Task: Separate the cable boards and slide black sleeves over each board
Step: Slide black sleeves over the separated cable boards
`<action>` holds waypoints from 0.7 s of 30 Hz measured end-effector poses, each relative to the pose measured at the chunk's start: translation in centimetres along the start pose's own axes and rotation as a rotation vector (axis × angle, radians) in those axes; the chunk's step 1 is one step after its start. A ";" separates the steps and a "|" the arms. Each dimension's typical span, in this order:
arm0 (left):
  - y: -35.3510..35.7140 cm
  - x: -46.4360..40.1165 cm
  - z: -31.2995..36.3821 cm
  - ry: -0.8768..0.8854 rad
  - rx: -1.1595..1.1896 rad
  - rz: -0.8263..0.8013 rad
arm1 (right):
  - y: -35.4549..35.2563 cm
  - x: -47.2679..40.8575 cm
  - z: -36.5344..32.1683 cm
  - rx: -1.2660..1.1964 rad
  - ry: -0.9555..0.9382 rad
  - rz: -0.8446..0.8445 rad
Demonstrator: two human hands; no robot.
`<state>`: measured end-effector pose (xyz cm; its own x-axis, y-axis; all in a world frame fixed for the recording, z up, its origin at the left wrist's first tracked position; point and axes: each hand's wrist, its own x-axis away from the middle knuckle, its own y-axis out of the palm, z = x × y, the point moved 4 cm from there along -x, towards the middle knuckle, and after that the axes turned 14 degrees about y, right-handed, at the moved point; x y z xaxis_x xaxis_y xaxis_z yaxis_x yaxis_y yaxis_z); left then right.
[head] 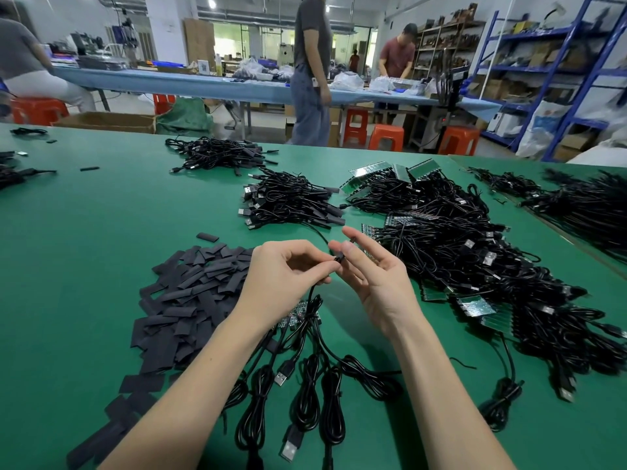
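Head view, frame centre: left hand (285,269) pinches a thin black cable (314,293) with curled fingers; right hand (371,276) pinches its small dark end piece (339,257), other fingers straight. Loose black sleeves (190,293) heaped left of centre on green table (101,215). Cable boards (475,305) piled right. Cardboard box (108,122) upper left, contents unseen.

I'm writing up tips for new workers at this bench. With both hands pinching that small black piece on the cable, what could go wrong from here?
1. The left hand and right hand pinch the small black piece by fingertips only, so it may slip.
2. The held cable runs down into a cable bunch below; pulling could drag or tangle the cables.
3. The sleeve pile lies against the left forearm; a sweep could scatter it.
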<state>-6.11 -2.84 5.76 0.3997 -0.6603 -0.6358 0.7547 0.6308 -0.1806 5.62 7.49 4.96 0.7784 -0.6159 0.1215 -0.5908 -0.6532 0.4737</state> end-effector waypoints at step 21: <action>-0.2 -0.1 0.8 0.090 -0.188 -0.058 | -1.0 -0.5 0.4 -0.068 0.135 -0.055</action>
<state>-5.91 -3.27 6.50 0.3044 -0.6639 -0.6831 0.6614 0.6634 -0.3500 5.75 8.23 4.08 0.8334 -0.5122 0.2074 -0.5342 -0.6505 0.5399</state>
